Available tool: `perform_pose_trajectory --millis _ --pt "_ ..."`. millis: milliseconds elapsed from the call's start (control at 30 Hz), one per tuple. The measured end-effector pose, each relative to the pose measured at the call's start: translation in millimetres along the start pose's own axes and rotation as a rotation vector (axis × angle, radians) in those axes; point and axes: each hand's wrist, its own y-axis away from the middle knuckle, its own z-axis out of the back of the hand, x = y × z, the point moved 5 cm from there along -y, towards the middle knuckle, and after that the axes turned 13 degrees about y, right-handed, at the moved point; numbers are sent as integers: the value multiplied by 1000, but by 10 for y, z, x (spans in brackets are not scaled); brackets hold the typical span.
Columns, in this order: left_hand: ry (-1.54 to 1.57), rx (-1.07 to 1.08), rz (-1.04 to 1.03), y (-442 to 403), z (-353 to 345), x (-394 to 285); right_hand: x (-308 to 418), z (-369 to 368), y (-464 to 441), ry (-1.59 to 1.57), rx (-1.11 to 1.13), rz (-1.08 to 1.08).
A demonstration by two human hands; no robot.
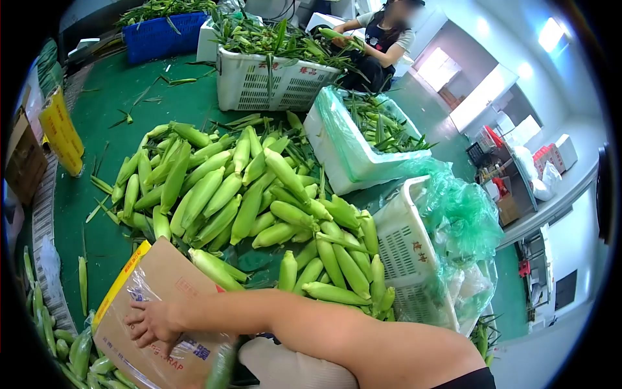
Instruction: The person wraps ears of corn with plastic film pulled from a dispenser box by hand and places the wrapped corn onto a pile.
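My right hand (155, 325) lies palm down with its fingers spread on a brown cardboard box (188, 275), which has a yellow edge and shiny clear film over it. My right forearm crosses the lower part of the view. My left hand is out of sight. A blurred green item (221, 366) shows at the box's lower right corner; what it is, I cannot tell. Beyond the box, a large pile of husked green corn ears (220, 188) covers the green floor (184, 97).
White crates (414, 292) and a foam box (330, 152) with green plastic stand to the right. Behind are a husk-filled white crate (275, 81) and a blue crate (165, 39). Another person (382, 42) holds corn at the back. Bagged corn (81, 353) lies lower left.
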Motion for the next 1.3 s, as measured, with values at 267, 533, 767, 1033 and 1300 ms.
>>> perform_pose_trajectory --millis 267,533,767,1033,1300 --pt "424 358 24 -369 -843 809 277 29 26 65 26 85" --pt "842 397 64 -589 -1257 1291 1783 -1813 1942 -1068 574 20" --pt "640 -441 -483 245 -132 519 1366 613 1698 -1051 291 -421" --pt "1038 -813 -1056 248 213 -211 1292 926 452 -896 -185 -592" --pt "1727 -1030 -1125 1082 517 1368 1288 335 1407 -1387 447 -681"
